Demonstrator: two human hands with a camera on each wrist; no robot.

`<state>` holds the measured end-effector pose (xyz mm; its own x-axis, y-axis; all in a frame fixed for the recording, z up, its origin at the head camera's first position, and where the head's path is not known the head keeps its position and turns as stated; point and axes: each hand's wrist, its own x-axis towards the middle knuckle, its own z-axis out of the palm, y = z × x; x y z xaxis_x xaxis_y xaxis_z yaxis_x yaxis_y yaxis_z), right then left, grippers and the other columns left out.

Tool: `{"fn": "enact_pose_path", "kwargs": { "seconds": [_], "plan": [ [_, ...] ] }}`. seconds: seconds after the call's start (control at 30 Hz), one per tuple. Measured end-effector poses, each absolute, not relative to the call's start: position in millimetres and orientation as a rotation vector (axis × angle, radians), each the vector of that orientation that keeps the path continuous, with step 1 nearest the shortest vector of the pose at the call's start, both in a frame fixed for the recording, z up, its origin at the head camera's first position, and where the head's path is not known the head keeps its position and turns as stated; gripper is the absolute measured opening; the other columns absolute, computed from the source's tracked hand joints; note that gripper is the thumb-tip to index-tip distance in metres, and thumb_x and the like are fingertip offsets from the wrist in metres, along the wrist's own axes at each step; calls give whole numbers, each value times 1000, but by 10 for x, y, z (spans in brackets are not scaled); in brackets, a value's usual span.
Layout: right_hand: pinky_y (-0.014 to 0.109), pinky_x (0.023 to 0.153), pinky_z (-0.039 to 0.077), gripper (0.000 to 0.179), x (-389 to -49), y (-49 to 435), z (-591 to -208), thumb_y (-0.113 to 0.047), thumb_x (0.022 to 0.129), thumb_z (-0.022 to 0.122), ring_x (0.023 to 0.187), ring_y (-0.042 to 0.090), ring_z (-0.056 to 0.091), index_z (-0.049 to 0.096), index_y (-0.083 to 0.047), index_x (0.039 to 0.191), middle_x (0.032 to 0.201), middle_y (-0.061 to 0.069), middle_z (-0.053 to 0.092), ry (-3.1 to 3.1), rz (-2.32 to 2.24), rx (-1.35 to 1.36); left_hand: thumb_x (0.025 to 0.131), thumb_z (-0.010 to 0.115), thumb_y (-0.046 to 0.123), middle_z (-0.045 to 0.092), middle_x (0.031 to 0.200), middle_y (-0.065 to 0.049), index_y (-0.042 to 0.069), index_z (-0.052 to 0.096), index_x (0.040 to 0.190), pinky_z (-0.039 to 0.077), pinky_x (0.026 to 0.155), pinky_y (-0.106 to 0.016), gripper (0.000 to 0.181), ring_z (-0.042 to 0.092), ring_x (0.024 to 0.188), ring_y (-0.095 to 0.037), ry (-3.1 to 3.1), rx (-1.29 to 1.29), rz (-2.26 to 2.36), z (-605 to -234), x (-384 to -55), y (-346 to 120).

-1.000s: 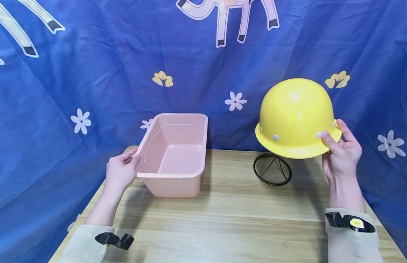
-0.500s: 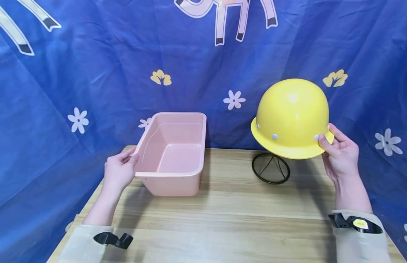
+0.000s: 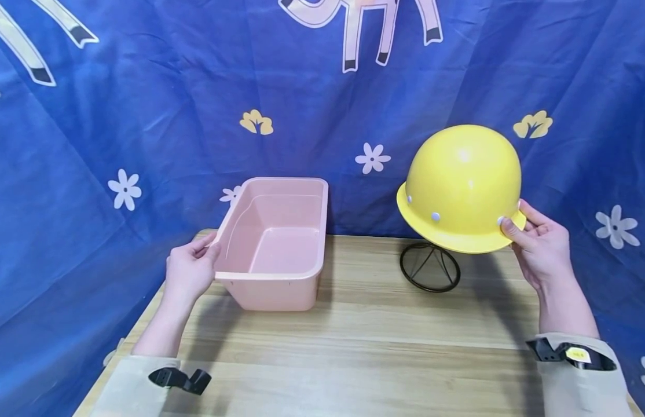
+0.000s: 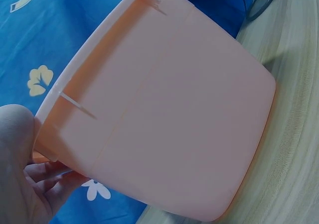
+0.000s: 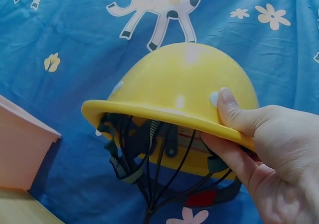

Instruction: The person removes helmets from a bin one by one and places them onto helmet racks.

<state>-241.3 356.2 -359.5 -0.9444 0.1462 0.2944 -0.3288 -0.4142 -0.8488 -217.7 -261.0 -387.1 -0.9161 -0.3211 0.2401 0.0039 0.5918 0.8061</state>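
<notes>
In the head view a yellow hard hat [image 3: 463,185] sits over a black wire stand [image 3: 429,267], dome up and tilted slightly. My right hand [image 3: 545,246] pinches its brim on the right side, thumb on the outer shell near a white rivet and fingers underneath. The right wrist view shows the stand's wires spreading up inside the hat [image 5: 184,84], among dark straps [image 5: 122,167]. On the left, a pink plastic basin [image 3: 281,292] stands with nothing in it. My left hand [image 3: 191,267] pinches its near left rim between thumb and fingers.
The wooden table [image 3: 354,353] lies under both things. A blue curtain [image 3: 197,104] printed with flowers and animals hangs right behind the table and along its sides. A gap of table separates basin and stand.
The hard hat has shifted slightly left and tilted a little, with my right hand still on its brim and the forearm swung outward. My left hand and the basin stay put.
</notes>
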Motion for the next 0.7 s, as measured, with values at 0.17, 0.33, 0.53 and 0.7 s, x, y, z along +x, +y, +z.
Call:
{"fn": "enact_pose_path", "kwargs": {
  "seconds": [0.17,0.33,0.53,0.7],
  "plan": [
    [29,86,57,79,-2405,3551,-3625,14,94,69,112,15,73,30,6,162,126,4,75,-1546,2413,213,106,64,34,72,124,-23,13,65,146,49,67,-8,45,70,115,-33,-2465,258,-1251,-3871,-2166,-2618],
    [29,84,58,87,-2373,3517,-3633,16,93,70,111,14,74,21,8,164,124,3,75,-1535,2409,184,106,65,34,72,122,-23,12,66,145,49,66,-8,45,71,113,-34,-2456,237,-1245,-3872,-2171,-2620],
    [28,83,58,86,-2358,3517,-3609,13,91,74,110,12,74,29,4,163,129,1,74,-1635,2319,139,106,64,34,72,123,-23,12,65,146,49,67,-8,45,70,115,-34,-2463,236,-1248,-3860,-2169,-2620],
    [28,83,58,86,-2357,3547,-3587,9,91,77,109,11,74,33,1,163,133,2,72,-1686,2288,105,107,63,33,71,126,-23,12,64,147,47,68,-7,46,69,118,-35,-2478,244,-1240,-3853,-2160,-2618]
  ]
}}
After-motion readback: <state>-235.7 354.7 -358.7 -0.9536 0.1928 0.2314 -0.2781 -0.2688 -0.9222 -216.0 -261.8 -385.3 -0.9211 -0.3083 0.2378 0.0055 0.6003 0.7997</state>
